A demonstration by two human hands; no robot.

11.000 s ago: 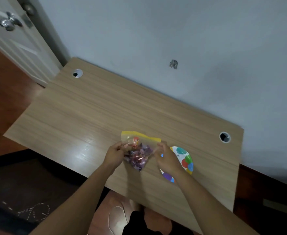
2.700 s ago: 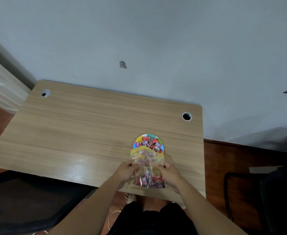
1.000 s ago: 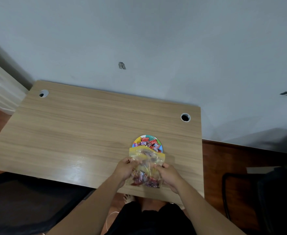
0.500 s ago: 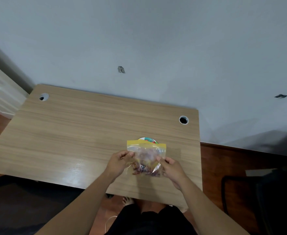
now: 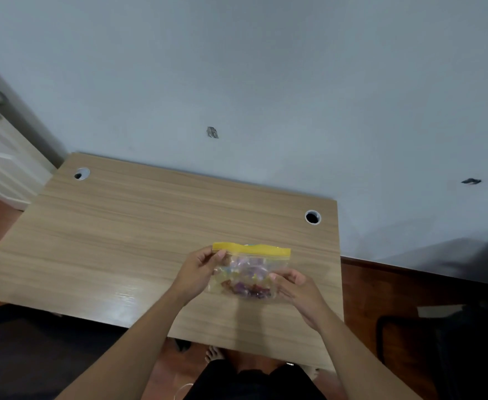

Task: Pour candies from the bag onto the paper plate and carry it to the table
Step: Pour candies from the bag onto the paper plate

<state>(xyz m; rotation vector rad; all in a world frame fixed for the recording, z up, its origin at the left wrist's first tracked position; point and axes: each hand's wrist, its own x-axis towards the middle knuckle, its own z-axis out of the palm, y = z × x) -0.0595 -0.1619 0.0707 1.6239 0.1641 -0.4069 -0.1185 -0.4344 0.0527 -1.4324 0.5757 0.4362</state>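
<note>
Yellow plastic runs along the top of the clear zip bag of wrapped candies (image 5: 248,272), which is held upright between the two hands above the pale wood-grain desk (image 5: 121,241). The left hand (image 5: 198,272) pinches the bag's upper left corner just under the yellow strip, fingers closed on the film; the right hand (image 5: 296,287) is closed on the lower right edge, thumb in front. Holding it by opposite corners keeps the film taut and the mouth uppermost, so the candies settle at the bottom, between the hands, rather than spill. The paper plate is hidden: only a faint coloured sliver shows past the yellow strip, beyond the hands, and I cannot tell what lies on it. Judging by this upright hold, pouring is paused or finished.
</note>
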